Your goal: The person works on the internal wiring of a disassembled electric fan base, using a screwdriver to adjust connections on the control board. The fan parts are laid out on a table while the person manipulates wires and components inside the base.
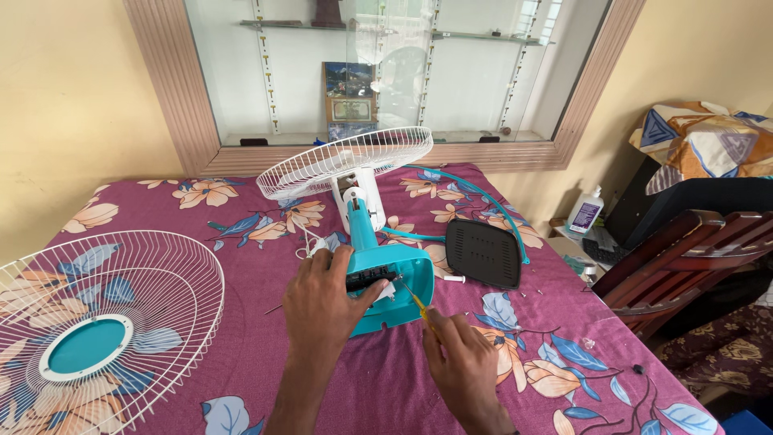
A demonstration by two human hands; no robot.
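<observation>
A teal and white table fan (362,211) lies on its back on the table, its teal base (403,283) open towards me. My left hand (322,302) grips the base at a black switch block (369,279). My right hand (459,362) holds a yellow-handled screwdriver (418,305), with its tip pointing into the open base. The rear white wire guard (345,159) is still on the fan head.
The front wire guard (97,322) with a teal centre lies at the left. A black base plate (483,253) and a teal ring (483,201) lie at the right, with small screws nearby. A wooden chair (684,258) stands beside the table's right edge.
</observation>
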